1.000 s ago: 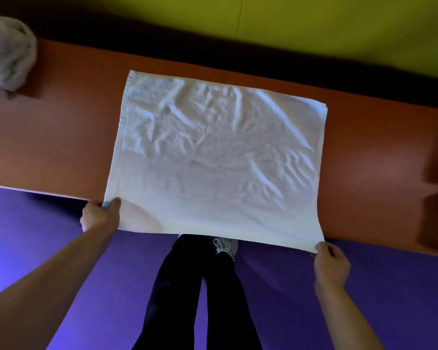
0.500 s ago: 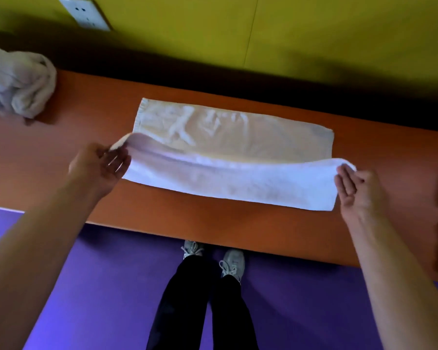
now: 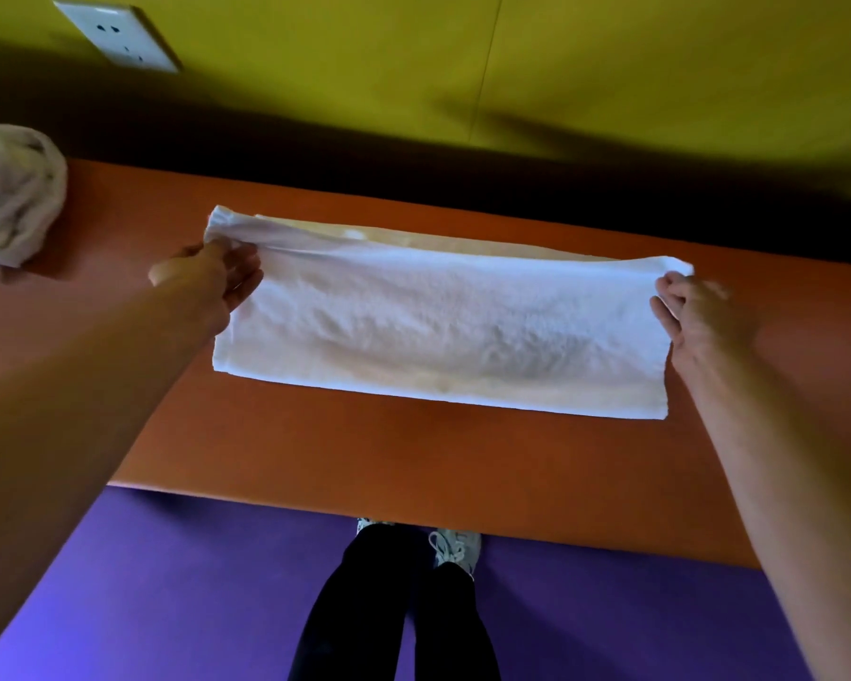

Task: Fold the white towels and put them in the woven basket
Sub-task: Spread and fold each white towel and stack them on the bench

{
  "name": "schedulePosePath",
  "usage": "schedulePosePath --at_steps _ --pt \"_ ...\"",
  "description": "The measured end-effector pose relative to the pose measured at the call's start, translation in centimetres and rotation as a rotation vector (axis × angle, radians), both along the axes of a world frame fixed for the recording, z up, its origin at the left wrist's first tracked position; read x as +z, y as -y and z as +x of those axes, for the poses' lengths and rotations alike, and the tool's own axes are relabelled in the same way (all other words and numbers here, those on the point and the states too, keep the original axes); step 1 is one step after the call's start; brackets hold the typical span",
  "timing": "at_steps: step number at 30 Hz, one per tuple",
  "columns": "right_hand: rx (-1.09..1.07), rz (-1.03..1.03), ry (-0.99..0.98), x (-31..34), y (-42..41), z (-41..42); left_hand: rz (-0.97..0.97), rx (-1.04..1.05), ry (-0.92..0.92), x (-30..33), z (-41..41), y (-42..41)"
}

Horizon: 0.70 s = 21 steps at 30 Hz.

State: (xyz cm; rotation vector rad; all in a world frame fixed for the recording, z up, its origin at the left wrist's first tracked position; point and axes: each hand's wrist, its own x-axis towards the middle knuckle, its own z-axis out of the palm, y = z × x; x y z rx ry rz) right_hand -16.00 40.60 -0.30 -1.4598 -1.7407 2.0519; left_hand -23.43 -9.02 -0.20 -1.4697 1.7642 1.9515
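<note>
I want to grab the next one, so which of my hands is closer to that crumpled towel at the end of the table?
Left. The left hand pinches the folded towel at its left end, nearer the crumpled towel; the right hand holds the opposite end.

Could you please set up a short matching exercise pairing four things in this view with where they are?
Things:
1. flat white towel
2. crumpled grey-white towel
3. white wall socket
4. left hand

Places:
A. on the yellow-green wall
B. far left of the orange table
C. middle of the table
D. gripping a towel corner

Pairs: 1-C, 2-B, 3-A, 4-D
</note>
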Motion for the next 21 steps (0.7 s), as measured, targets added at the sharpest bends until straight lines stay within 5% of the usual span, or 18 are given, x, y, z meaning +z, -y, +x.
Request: schedulePosePath --at_steps 6,12,14,17,21 --pt "0.023 0.199 0.077 -1.6 0.4 -1.5 -0.172 -0.042 -0.015 -1.4 -0.8 -0.9" --pt "0.309 0.726 0.469 -3.2 0.8 1.2 -0.857 -0.847 -0.171 -2.7 4.1 -4.0" --pt "0.392 0.715 0.628 -3.6 0.7 2.6 -0.968 -1.138 -0.264 -3.0 6.3 -6.0" --pt "0.456 0.685 0.746 -4.0 0.5 4.1 -1.017 -1.473 -0.15 -4.0 8.9 -8.5" --pt "0.366 0.49 0.695 -3.6 0.0 4.8 -1.069 -1.499 -0.013 -4.5 10.1 -9.9"
